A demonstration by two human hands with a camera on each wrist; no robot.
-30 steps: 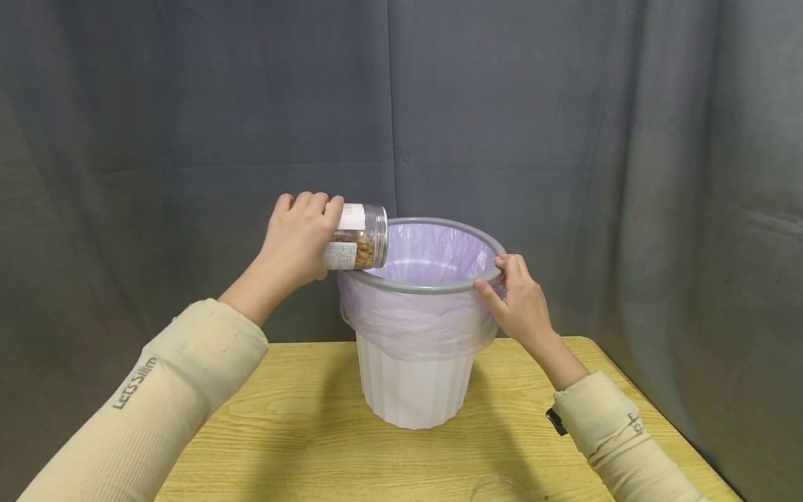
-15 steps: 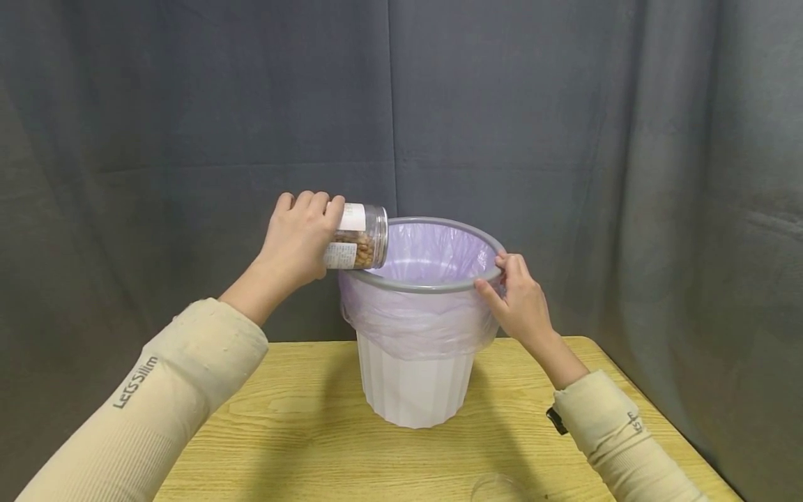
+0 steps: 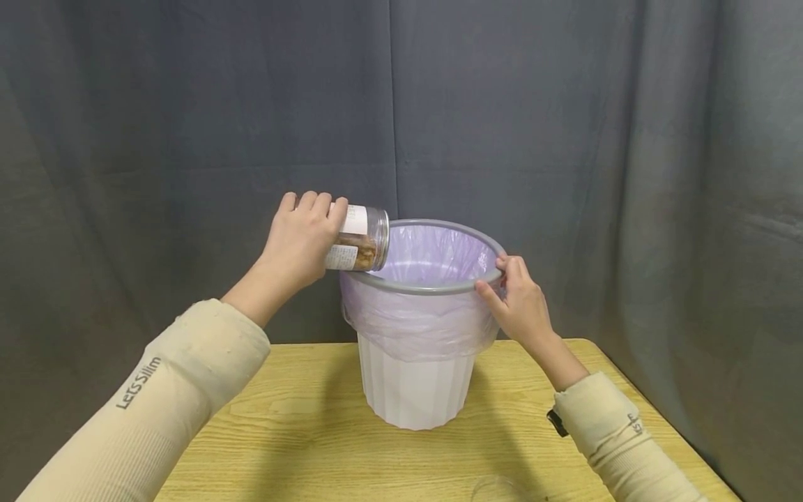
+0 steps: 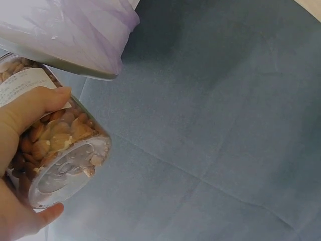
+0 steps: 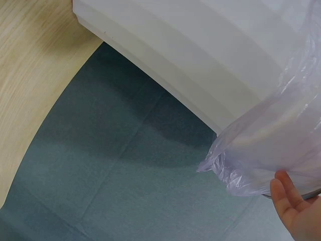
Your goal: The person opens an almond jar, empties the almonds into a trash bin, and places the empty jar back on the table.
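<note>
White waste bin point(image 3: 414, 387) with purple liner point(image 3: 410, 324) is standing mid-table point(image 3: 301, 446), far side near the grey curtain point(image 3: 564, 125). Right hand point(image 3: 521, 307) is gripping the bin's grey rim point(image 3: 433, 285) on the right, steadying it. Left hand point(image 3: 300, 240) is wrapping the nut jar point(image 3: 359, 239), tipped sideways, mouth over the left rim. Judgement: tilt further, keeping the mouth inside the rim; brace the bin firmly.

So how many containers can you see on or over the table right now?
3: a white bin standing on the table, a nut jar held at its rim by the left hand, and part of something clear at the near edge.
</note>
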